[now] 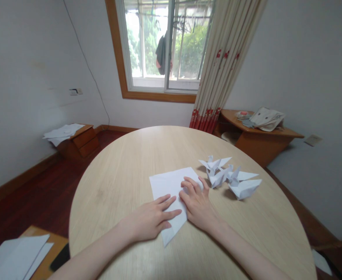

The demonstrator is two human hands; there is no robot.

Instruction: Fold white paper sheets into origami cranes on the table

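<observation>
One sheet of white paper (168, 182) is lying directly under both hands near the middle of the table, its long axis running away from the person — one pointed corner is facing the body, and the broader end is reaching toward the window. The left hand (152, 217) is resting across its left edge, fingers spread apart and pointing rightward, sitting closer to that near corner. The right hand (198, 206) is covering the right side, its fingers bending and standing apart over the paper; neither hand is clamping anything.

Just beyond the right hand, several folded paper birds (232, 181) are standing in a cluster, apart from the sheet. The pale round table (109, 182) is carrying all of this. Farther off, a window (185, 58) is letting in daylight beside a patterned curtain (217, 58). Papers (61, 132) are covering a small drawer cabinet (86, 142) at left — and at right a cloth bag (267, 118) is lying on a wooden desk (258, 144).
</observation>
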